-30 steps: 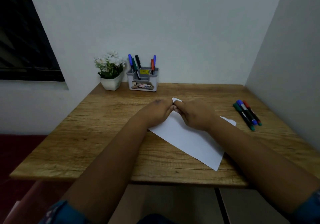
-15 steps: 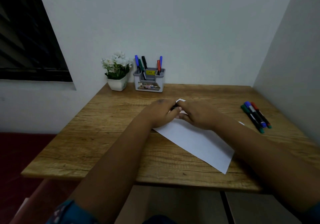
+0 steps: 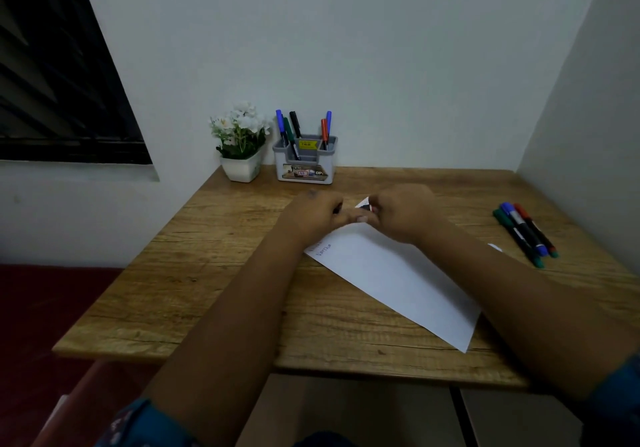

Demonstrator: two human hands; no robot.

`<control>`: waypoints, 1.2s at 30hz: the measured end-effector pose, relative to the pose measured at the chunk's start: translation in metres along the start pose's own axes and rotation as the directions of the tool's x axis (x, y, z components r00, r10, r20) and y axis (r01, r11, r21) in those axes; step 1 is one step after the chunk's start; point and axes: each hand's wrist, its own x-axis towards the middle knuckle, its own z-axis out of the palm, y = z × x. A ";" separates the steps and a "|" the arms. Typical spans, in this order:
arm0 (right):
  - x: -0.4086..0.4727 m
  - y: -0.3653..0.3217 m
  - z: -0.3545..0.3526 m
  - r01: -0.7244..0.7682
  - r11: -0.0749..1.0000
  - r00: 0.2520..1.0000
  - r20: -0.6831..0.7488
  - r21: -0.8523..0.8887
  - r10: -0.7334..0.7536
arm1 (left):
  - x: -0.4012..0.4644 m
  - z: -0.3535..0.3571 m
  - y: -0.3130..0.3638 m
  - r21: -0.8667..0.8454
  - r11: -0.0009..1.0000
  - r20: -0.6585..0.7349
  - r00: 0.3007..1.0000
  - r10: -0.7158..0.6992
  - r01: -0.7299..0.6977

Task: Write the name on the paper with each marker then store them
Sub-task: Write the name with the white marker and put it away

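Hands parted; right hand (image 3: 403, 212) pinching marker (image 3: 367, 207).

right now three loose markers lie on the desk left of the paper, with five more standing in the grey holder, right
Not quite: the head view shows the three loose markers lying right of the paper, not left. Five more do stand in the grey holder.
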 end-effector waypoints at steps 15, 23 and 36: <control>0.014 0.013 -0.011 -0.346 -0.524 0.935 0.333 0.778 -0.124 | -0.008 0.001 -0.054 -0.263 0.913 0.146 0.948 -0.283 0.313; 0.005 -0.033 0.020 -0.332 -0.025 0.932 0.332 0.943 0.143 | -0.006 0.001 -0.054 -0.206 0.913 0.210 0.927 -0.311 0.353; 0.000 -0.035 0.028 -0.262 0.265 0.965 0.259 0.928 0.047 | -0.006 -0.002 -0.049 -0.234 0.897 0.318 0.902 -0.293 0.374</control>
